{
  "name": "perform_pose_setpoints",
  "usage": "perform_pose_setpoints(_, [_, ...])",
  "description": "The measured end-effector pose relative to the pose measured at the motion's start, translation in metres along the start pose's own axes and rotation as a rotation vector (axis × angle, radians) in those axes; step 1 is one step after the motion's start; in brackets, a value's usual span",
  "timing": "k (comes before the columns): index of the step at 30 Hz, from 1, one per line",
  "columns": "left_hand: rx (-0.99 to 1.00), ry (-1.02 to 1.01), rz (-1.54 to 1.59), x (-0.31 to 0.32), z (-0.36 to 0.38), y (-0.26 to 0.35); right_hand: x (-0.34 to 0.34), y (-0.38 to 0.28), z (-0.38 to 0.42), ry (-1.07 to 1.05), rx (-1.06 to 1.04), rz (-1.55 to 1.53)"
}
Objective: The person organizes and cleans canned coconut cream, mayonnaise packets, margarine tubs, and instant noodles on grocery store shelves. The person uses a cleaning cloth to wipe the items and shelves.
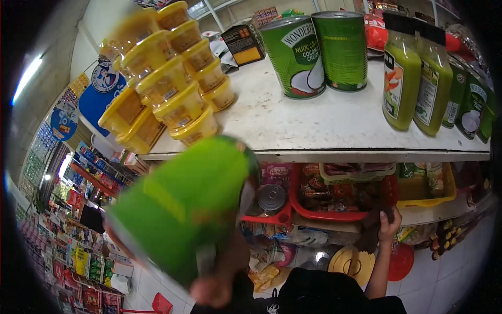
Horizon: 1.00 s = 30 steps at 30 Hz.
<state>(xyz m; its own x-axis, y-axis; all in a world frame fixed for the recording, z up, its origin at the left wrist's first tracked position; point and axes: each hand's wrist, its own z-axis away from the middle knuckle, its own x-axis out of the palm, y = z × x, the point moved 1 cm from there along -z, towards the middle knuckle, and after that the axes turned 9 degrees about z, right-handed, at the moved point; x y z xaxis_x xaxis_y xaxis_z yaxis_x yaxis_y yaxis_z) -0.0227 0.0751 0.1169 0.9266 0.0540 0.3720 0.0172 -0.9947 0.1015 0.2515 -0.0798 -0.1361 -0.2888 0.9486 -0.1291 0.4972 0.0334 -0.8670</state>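
A large green can (172,204), tilted and blurred by motion, is close to the camera at centre left. My left hand (212,288) grips it; the thumb shows at its lower end, while the other fingers are mostly hidden. Lower right, my right hand (389,225) pinches a dark brown cloth (369,233), which hangs in front of the red basket (334,214) under the shelf. Two green coconut cream cans (298,63) stand upright side by side on the white shelf (251,115).
Stacked yellow tubs (167,78) rise at the shelf's left end. Two green sauce bottles (402,83) and more cans (470,104) stand on the right. Below are a yellow basket (444,198), a tin (272,198) and a round yellow lid (353,264).
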Motion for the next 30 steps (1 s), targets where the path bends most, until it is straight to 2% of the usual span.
perform_pose_setpoints(2, [-0.053,0.002,0.041,0.035,-0.024,-0.013,-0.004,0.022,0.008,-0.044,0.008,0.048])
perform_pose_setpoints(3, [-0.084,-0.012,0.050,0.052,-0.030,-0.017,0.005,0.012,0.006,0.101,-0.100,0.091])
perform_pose_setpoints(6, [-0.156,-0.076,0.057,0.092,-0.033,-0.024,0.013,0.013,0.011,0.187,-0.106,0.071])
perform_pose_setpoints(7, [-0.295,-0.090,0.129,0.097,-0.036,-0.020,0.013,0.005,0.011,0.204,-0.123,0.110])
perform_pose_setpoints(10, [-0.361,-0.224,0.131,0.109,-0.047,-0.029,0.015,0.004,0.015,0.206,-0.043,0.034])
perform_pose_setpoints(12, [-0.285,-0.358,-0.076,0.115,-0.052,-0.036,0.016,0.001,0.017,0.191,0.018,-0.036])
perform_pose_setpoints(14, [-0.353,-0.422,-0.112,0.122,-0.051,-0.039,0.019,-0.004,0.017,0.200,0.019,-0.121])
perform_pose_setpoints(16, [-0.090,-0.488,-0.162,0.123,-0.046,-0.048,0.024,-0.010,0.018,0.260,0.087,-0.165])
perform_pose_setpoints(17, [-0.025,-0.561,-0.130,0.115,-0.041,-0.042,0.026,-0.012,0.020,0.288,0.125,-0.192])
perform_pose_setpoints(20, [0.018,-0.732,-0.353,0.091,-0.033,-0.012,0.023,-0.001,0.021,0.227,0.192,-0.236])
perform_pose_setpoints(24, [-0.037,-0.763,-0.421,0.092,-0.032,-0.016,0.021,0.011,0.024,0.235,0.194,-0.122])
perform_pose_setpoints(27, [-0.107,-0.751,-0.443,0.102,-0.035,-0.027,0.022,0.016,0.026,0.305,0.218,-0.101])
perform_pose_setpoints(30, [-0.166,-0.789,-0.511,0.115,-0.032,-0.039,0.022,0.019,0.026,0.267,0.211,-0.152])
